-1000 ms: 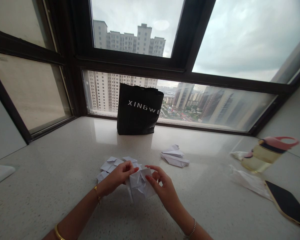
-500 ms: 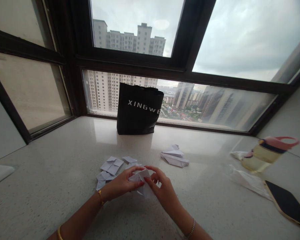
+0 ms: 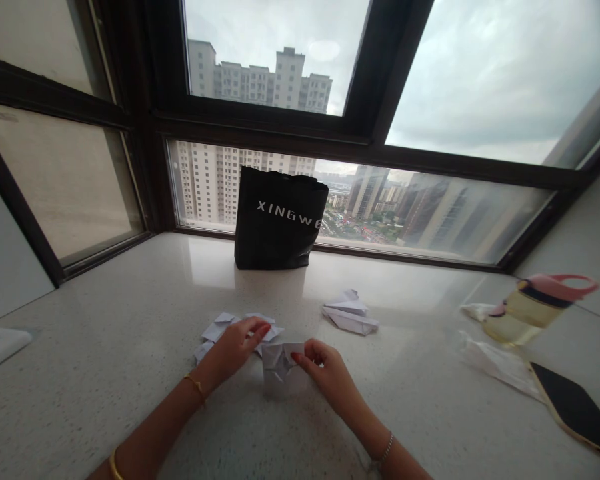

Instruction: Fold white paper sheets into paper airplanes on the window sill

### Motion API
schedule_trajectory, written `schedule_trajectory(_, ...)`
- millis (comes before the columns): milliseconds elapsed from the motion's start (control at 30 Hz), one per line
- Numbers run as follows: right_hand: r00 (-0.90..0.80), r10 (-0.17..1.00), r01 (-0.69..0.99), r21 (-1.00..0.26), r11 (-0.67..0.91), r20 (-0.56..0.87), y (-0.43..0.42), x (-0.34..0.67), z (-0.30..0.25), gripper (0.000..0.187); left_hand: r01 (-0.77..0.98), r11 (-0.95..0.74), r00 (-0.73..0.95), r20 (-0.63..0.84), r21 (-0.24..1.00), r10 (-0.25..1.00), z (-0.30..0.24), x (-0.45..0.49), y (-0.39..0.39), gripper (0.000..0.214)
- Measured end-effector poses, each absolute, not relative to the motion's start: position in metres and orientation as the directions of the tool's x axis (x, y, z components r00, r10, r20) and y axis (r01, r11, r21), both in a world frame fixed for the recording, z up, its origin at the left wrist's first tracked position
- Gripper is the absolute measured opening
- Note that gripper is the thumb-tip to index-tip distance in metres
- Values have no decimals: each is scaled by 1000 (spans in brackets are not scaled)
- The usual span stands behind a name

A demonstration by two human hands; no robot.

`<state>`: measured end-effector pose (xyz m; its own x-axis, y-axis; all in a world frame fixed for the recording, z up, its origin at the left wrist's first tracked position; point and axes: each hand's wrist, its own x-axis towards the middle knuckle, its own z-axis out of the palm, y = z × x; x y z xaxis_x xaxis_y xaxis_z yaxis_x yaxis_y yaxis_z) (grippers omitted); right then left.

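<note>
A folded piece of white paper [image 3: 281, 375] is upright or tilted above the counter in front of me. My right hand [image 3: 325, 367] pinches its upper right corner between thumb and fingers. My left hand [image 3: 241, 341] is off that paper, a little to its upper left, with thumb and fingers loosely curved. It hovers over or touches a group of folded white paper pieces [image 3: 215, 328] and hides part of them; I see nothing held in it. Behind my right hand lies a larger folded white paper piece [image 3: 351, 316], apart from both hands.
A black bag [image 3: 280, 233] stands at the back by the window. On the right are a yellowish bottle with a pink lid [image 3: 535, 310], crumpled clear plastic [image 3: 497, 363] and a phone [image 3: 577, 407]. A white object [image 3: 3, 350] lies at the far left of the speckled counter [image 3: 120, 347].
My left hand has let go of the folded paper and moved up and left to the group of pieces. The paper, held by my right hand alone, now shows a flatter, squarer face.
</note>
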<state>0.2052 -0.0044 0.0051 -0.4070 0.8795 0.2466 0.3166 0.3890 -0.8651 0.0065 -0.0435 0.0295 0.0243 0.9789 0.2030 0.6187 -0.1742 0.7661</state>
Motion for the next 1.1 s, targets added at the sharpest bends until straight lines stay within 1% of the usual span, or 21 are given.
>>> schedule_trajectory(33, -411, 882, 320, -868, 379, 233, -4, 205, 5, 32, 723, -122, -64, 243, 680, 968, 29, -2, -42, 31)
schedule_trajectory(100, -416, 883, 325, -871, 369, 219, -5, 205, 4, 31, 885, 77, -230, 288, 460, 930, 27, -19, -39, 32)
schedule_trajectory(167, -420, 880, 324, -868, 375, 223, -5, 204, 2, 31, 930, 259, -330, 282, 261, 901, 25, -33, -40, 37)
schedule_trajectory(200, -423, 878, 325, -867, 378, 225, -5, 204, 1, 30, 929, 315, -359, 269, 192, 894, 24, -39, -40, 40)
schedule_trajectory(233, -427, 876, 326, -866, 380, 224, -5, 203, 0, 30, 923, 353, -382, 253, 154, 889, 23, -43, -40, 42)
schedule_trajectory(267, -432, 875, 328, -866, 379, 219, -5, 203, -1, 29, 915, 376, -401, 233, 142, 886, 22, -45, -41, 43)
schedule_trajectory(333, -441, 874, 333, -868, 369, 203, -5, 203, -2, 28, 897, 403, -433, 178, 179, 884, 22, -48, -39, 39)
schedule_trajectory(400, -442, 877, 335, -872, 358, 190, -5, 203, -2, 29, 870, 421, -460, 113, 258, 881, 22, -48, -36, 32)
schedule_trajectory(467, -437, 881, 318, -884, 342, 184, -5, 203, -2, 31, 825, 429, -492, 96, 368, 865, 24, -46, -32, 26)
schedule_trajectory(500, -436, 882, 294, -898, 326, 177, -5, 202, -1, 32, 796, 403, -501, 117, 452, 857, 25, -45, -31, 24)
schedule_trajectory(533, -438, 883, 257, -918, 302, 168, -6, 202, 0, 34, 757, 338, -496, 155, 559, 854, 27, -43, -30, 24)
schedule_trajectory(600, -456, 878, 147, -960, 236, 146, -7, 200, 3, 36, 626, 110, -464, 255, 772, 848, 31, -37, -29, 27)
schedule_trajectory(667, -465, 874, 24, -985, 171, 140, -9, 199, 9, 38, 412, -108, -413, 291, 905, 863, 33, -27, -31, 32)
schedule_trajectory(700, -457, 877, -29, -988, 151, 147, -9, 199, 11, 38, 299, -162, -383, 274, 940, 882, 34, -22, -32, 35)
schedule_trajectory(767, -414, 894, -107, -985, 137, 170, -11, 199, 17, 38, 121, -176, -306, 205, 977, 930, 33, -10, -34, 43)
schedule_trajectory(800, -384, 905, -132, -981, 141, 182, -12, 199, 20, 38, 59, -162, -258, 172, 985, 951, 32, -4, -35, 48)
schedule_trajectory(933, -314, 928, -146, -976, 161, 200, -14, 199, 21, 38, -88, -82, -65, 77, 993, 995, 24, 18, -40, 65)
schedule_trajectory(1000, -315, 931, -121, -981, 154, 185, -14, 198, 18, 37, -150, -37, 27, 41, 988, 999, 21, 25, -43, 67)
schedule_trajectory(1100, -303, 940, -52, -987, 150, 159, -12, 198, 9, 37, -183, 22, 89, -6, 983, 996, 19, 30, -46, 60)
